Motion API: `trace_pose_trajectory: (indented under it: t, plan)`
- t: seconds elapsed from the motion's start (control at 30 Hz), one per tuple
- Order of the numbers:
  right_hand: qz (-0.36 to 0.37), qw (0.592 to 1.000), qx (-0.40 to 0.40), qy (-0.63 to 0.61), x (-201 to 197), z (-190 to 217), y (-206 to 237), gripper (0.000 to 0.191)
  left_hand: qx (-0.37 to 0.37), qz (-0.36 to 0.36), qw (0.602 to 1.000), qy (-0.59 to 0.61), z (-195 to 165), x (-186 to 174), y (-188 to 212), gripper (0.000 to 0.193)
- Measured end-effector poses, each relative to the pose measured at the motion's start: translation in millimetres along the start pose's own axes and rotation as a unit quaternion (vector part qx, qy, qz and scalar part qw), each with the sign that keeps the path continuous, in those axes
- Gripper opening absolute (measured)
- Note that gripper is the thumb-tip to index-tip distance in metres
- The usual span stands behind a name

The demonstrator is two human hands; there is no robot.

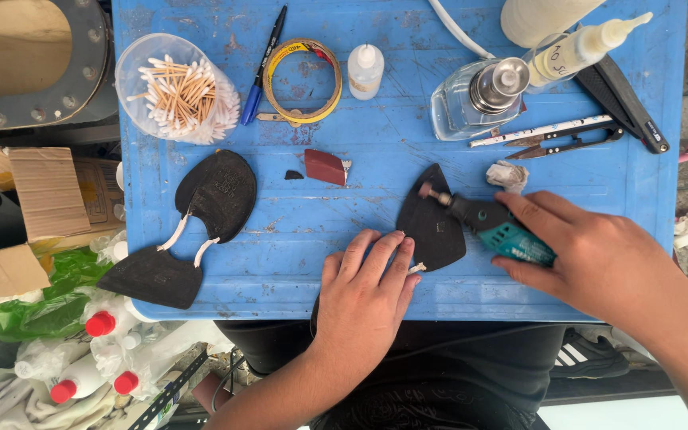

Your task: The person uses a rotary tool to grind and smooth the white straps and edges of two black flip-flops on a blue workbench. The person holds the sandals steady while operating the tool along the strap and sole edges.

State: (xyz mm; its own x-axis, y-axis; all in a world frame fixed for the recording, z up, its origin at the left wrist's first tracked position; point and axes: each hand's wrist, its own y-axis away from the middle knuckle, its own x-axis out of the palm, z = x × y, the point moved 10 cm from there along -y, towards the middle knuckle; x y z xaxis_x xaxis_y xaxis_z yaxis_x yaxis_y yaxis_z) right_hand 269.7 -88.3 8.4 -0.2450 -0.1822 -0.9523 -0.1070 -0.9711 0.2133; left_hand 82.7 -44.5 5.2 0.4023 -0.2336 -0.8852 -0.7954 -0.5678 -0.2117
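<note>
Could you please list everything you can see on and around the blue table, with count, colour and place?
table: one, blue, centre
sole piece: one, black, under left fingertips
rotary tool: one, teal and black, in right hand
joined soles: one pair, black, table left
cotton swabs: one tub, white-tipped, upper left
pen: one, blue-capped, top
tape roll: one, yellow, top
snips: one, black, upper right
red-capped bottles: three, white, lower left
left hand: pressing sole piece
right hand: around tool

A flat black rubber sole piece (pixel 431 227) lay on the blue tabletop, a teal rotary tool (pixel 491 224) resting across it, bit pointing left.
</note>
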Motion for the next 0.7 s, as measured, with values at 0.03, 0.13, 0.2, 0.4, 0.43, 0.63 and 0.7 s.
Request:
trace_pose_trajectory:
  t: [0.03,0.13,0.2,0.4,0.43,0.63,0.7]
  plan:
    - [0.0,1.0,0.012,0.026,0.2,-2.6,0.3,0.076,-0.001,-0.001,1.0,0.002,0.1,-0.2,0.3,0.044]
    - [0.004,1.0,0.004,0.007,0.7,-0.9,0.5,0.075,0.006,-0.002,1.0,0.0,-0.4,0.2,0.0,0.044]
    - [0.003,1.0,-0.002,-0.004,-0.1,0.8,0.4,0.074,0.005,0.0,1.0,-0.001,-0.2,0.7,0.4,0.044]
    - [0.006,1.0,0.007,-0.019,-1.7,1.3,0.3,0.073,0.001,0.008,1.0,0.006,1.2,2.6,-0.3,0.044]
    - [0.009,0.999,0.006,-0.032,-0.7,1.5,0.3,0.072,0.002,0.008,1.0,0.006,1.1,2.4,-0.1,0.044]
    - [-0.004,1.0,0.005,-0.01,-1.1,-0.2,-0.6,0.073,0.004,0.012,1.0,0.01,1.0,2.5,-1.0,0.045]
    - [-0.001,1.0,0.005,-0.017,-0.6,-0.8,-0.5,0.074,0.003,0.011,1.0,0.01,1.6,1.4,-0.9,0.045]
